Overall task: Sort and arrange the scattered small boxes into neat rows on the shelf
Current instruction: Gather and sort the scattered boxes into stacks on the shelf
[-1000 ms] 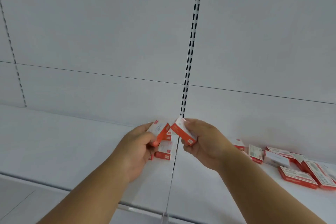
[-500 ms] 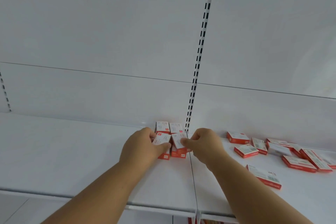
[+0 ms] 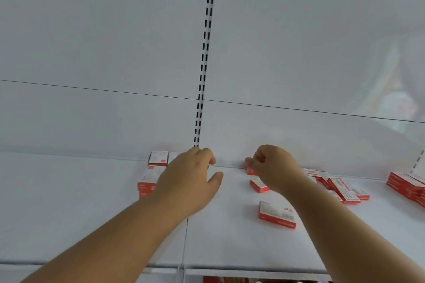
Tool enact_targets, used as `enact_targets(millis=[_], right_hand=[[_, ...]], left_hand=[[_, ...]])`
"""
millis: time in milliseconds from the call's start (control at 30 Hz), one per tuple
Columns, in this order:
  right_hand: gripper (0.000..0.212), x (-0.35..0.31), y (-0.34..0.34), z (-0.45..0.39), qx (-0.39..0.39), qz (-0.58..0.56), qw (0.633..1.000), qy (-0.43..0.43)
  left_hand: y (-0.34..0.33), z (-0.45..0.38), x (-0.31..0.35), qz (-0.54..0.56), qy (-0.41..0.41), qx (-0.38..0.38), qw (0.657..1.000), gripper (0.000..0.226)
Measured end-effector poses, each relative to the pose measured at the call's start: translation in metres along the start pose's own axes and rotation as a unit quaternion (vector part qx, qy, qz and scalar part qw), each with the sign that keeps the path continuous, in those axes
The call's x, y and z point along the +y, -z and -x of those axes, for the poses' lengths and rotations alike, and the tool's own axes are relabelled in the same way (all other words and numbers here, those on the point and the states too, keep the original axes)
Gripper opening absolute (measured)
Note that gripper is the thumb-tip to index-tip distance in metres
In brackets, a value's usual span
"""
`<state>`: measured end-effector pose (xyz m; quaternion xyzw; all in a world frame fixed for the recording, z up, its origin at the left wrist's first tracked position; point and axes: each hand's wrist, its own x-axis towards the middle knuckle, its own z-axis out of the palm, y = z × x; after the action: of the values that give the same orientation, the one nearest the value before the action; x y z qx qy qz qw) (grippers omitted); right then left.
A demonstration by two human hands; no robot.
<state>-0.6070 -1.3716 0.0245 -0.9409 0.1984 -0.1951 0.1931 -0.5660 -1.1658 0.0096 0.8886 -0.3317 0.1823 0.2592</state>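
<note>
Small red-and-white boxes stand in a tidy group [image 3: 157, 159] at the back of the white shelf [image 3: 92, 204], just left of its seam. My left hand [image 3: 190, 179] lies over this group with relaxed fingers and the thumb spread, holding nothing I can see. My right hand [image 3: 273, 167] is further right, its curled fingertips pinching a small box [image 3: 251, 171] by the back wall. Another box [image 3: 258, 186] lies just below that hand, and a loose box [image 3: 277, 215] lies flat nearer the front. More scattered boxes [image 3: 343, 188] lie behind my right wrist.
A neat stack of larger red boxes [image 3: 404, 185] sits at the far right. A slotted upright strip [image 3: 204, 64] runs up the white back wall above the seam. Red packs on a lower shelf [image 3: 220, 280] show under the shelf's front edge.
Both hands have left the two boxes in the group at the seam. My right hand moved right to the scattered boxes. My left hand now lies over the group. The camera shifted right.
</note>
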Motion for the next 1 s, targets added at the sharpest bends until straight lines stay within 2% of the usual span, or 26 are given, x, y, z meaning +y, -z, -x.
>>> enact_targets(millis=[100, 200, 267, 467, 500, 567, 633, 667, 733, 833, 900, 1000], right_hand=[[0.012, 0.05, 0.017, -0.009, -0.068, 0.078, 0.994, 0.037], [0.029, 0.084, 0.021, -0.018, -0.133, 0.131, 0.975, 0.121], [0.034, 0.096, 0.015, -0.025, -0.162, 0.153, 0.959, 0.178], [0.045, 0.111, 0.002, -0.036, -0.151, 0.123, 0.948, 0.25], [0.045, 0.113, 0.002, -0.036, -0.153, 0.099, 0.951, 0.251], [0.035, 0.118, 0.006, -0.036, -0.152, -0.022, 0.964, 0.216], [0.023, 0.125, 0.01, -0.037, -0.13, -0.149, 0.968, 0.155], [0.023, 0.128, 0.013, -0.037, -0.115, -0.174, 0.97, 0.128], [0.036, 0.135, 0.014, -0.042, -0.08, -0.095, 0.985, 0.118], [0.053, 0.14, 0.006, -0.043, -0.104, 0.119, 0.979, 0.131], [0.055, 0.142, -0.001, -0.045, -0.129, 0.157, 0.971, 0.127], [0.057, 0.144, -0.004, -0.051, -0.084, 0.13, 0.98, 0.123]], left_hand=[[-0.023, -0.015, 0.038, -0.003, -0.019, -0.033, 0.999, 0.029], [-0.043, -0.029, 0.069, 0.002, -0.012, -0.064, 0.998, 0.028], [-0.057, -0.039, 0.085, 0.0, -0.004, -0.089, 0.996, 0.029], [-0.092, -0.059, 0.095, -0.027, 0.074, -0.177, 0.981, 0.048], [-0.096, -0.062, 0.094, -0.019, 0.085, -0.193, 0.977, 0.048], [-0.1, -0.065, 0.095, 0.011, 0.103, -0.203, 0.974, 0.035], [-0.101, -0.068, 0.098, 0.029, 0.12, -0.158, 0.98, 0.02], [-0.101, -0.072, 0.101, 0.023, 0.124, -0.12, 0.985, 0.025], [-0.101, -0.077, 0.108, 0.04, 0.158, -0.039, 0.986, 0.035], [-0.109, -0.08, 0.119, 0.221, 0.24, 0.015, 0.945, 0.032], [-0.119, -0.078, 0.122, 0.323, 0.263, 0.024, 0.909, 0.03], [-0.128, -0.074, 0.109, 0.403, 0.279, 0.039, 0.871, 0.027]])
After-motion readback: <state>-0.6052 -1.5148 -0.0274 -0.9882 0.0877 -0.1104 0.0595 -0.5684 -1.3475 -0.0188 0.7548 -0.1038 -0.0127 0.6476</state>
